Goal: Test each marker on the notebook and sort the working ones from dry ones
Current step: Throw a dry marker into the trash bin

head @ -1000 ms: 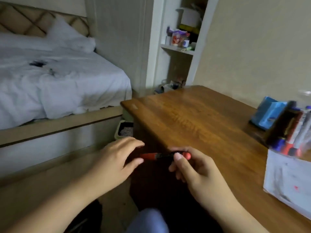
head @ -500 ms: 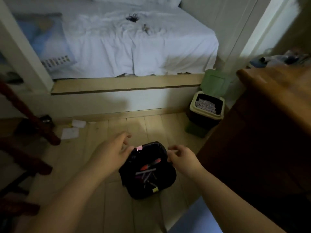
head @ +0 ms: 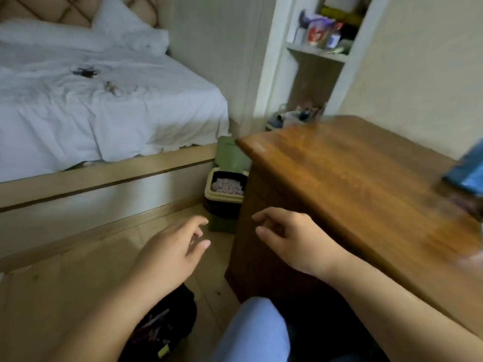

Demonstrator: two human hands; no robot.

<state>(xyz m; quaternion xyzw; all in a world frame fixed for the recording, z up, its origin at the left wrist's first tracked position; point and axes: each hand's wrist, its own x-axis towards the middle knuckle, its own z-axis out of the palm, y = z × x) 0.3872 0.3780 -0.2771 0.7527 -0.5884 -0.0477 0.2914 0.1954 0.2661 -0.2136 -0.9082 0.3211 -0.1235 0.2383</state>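
Peering down from the head camera, I can make out only part of the black fabric pouch [head: 167, 327] on the pale wooden floor [head: 52, 296]: my left forearm crosses over it and the picture is smeared by motion. Inside it I see a few thin coloured streaks that look like markers [head: 154, 325], though I cannot tell one from another. At the right edge a blue object [head: 467, 168] on the brown wooden table [head: 366, 184] is cut off and blurred (I cannot say what it is). The notebook does not show from here.

Compared with half a second ago, the view has swung up and to the right: the pouch, then between my hands, now lies low in the picture under my left arm. The red marker my hands held a second ago is out of both of them.

My left hand [head: 172, 246] hangs over the floor with fingers loosely spread, its grip slack and holding nothing. My right hand [head: 290, 239] hovers in front of the table's near side, fingers lightly curled, also holding nothing. The pouch sits well below and behind the left hand, apart from both. A green bin [head: 226, 197] stands beyond them beside the white-sheeted bed [head: 104, 105].
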